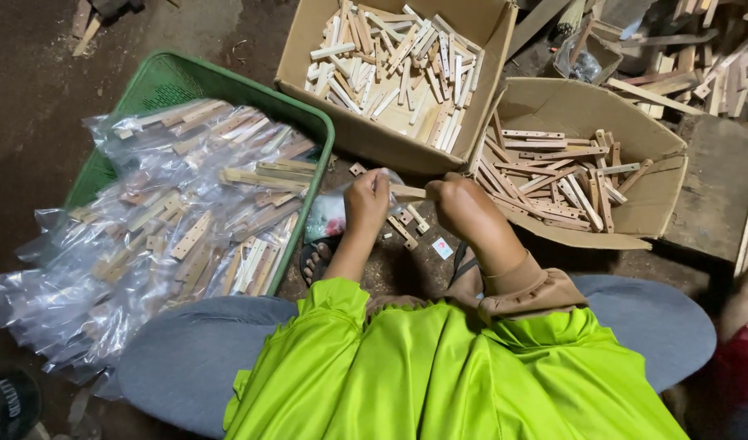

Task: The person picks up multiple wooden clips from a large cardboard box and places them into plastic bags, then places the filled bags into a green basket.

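Note:
My left hand [366, 201] and my right hand [463, 205] are close together above the floor, both gripping a short pale wooden stick [410, 192] that spans the gap between them. A bit of clear plastic shows at my left hand's fingers. Loose wooden pieces [406, 226] lie on the ground just below the hands. Directly ahead stands a cardboard box of pale sticks [394, 69]; a second cardboard box of browner drilled sticks [557, 175] sits right beside my right hand.
A green plastic basket [166, 81] at the left is heaped with clear bags of wooden sticks [178, 220], spilling onto the floor. Scrap wood [683, 73] is piled at the far right. Another person's limb [744, 305] shows at the right edge.

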